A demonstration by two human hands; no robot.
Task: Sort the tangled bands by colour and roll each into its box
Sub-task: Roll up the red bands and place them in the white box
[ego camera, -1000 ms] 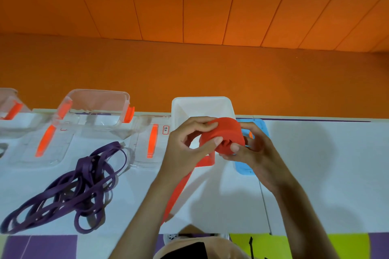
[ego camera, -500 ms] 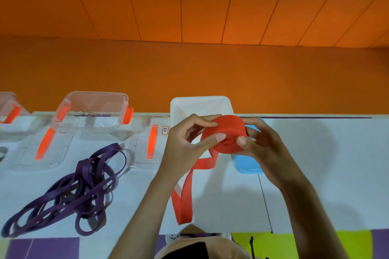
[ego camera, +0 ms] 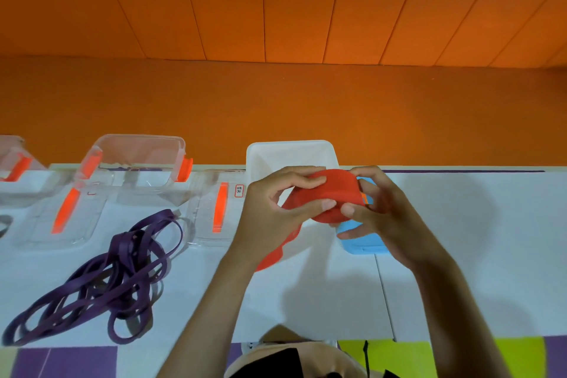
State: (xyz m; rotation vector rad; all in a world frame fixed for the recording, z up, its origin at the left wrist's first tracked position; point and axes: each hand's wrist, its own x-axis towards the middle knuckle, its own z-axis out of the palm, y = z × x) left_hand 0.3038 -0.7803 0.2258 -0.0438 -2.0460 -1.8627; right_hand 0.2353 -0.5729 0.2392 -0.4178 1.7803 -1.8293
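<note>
Both hands hold a red band (ego camera: 331, 196) wound into a thick roll, lifted above the white table (ego camera: 475, 239). My left hand (ego camera: 273, 209) pinches its left side with thumb and fingers. My right hand (ego camera: 380, 212) grips its right side. A short loose red tail (ego camera: 276, 252) hangs down from the roll to the table. A white box (ego camera: 288, 152) stands open just behind the roll. A tangle of purple bands (ego camera: 101, 282) lies on the table at the left.
A clear box with orange clips (ego camera: 135, 159) stands at the back left, its clear lids (ego camera: 214, 209) lying in front. Another clear box (ego camera: 12, 156) shows at the far left edge. A blue lid (ego camera: 365, 239) lies under my right hand. An orange wall rises behind.
The roll has grown as more red band was wound on. The loose tail, long a second ago, is now short and drawn up towards my hands.
</note>
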